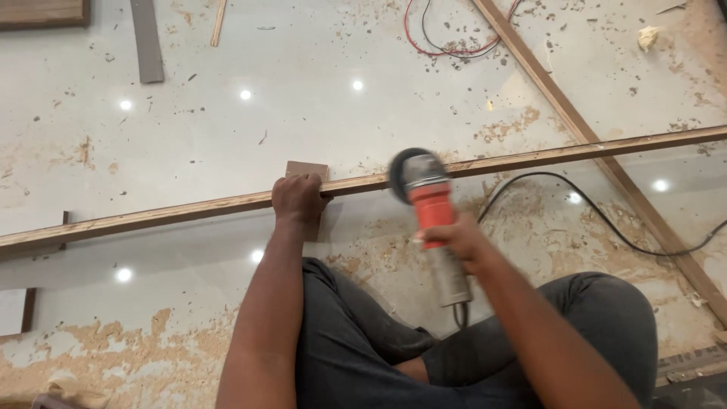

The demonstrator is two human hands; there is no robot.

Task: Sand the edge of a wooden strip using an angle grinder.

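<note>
While I sit cross-legged on a glossy pale floor (189,144), my head camera looks straight down over my knees, and it is the only view I have. A long thin wooden strip (189,208) runs across the picture from the lower left edge up to the right edge, lying just beyond my legs. My left hand (297,198) is closed over the strip, fingers curled across its top, pressing it down on a small brown wood block (307,170) that sits under it; I judge this grip keeps the strip from shifting. My right hand (453,238) is wrapped tightly around the body of an angle grinder (432,208) with an orange middle section and a grey handle. Its round disc (401,176) looks blurred and meets the strip's near edge, just to the right of my left hand, with a gap between them. The grinder's black cable (606,220) loops away to the right across the floor.

A second wooden strip (598,151) lies diagonally from the top centre down to the right, crossing the first. Sawdust (136,341) is scattered in tan patches, thickest near my legs and under the grinder. Red and black wires (447,38) coil near the top edge. A grey flat strip (146,42) lies at the upper left, beside a dark framed board in the corner. My dark trousers (356,333) fill the bottom of the frame
</note>
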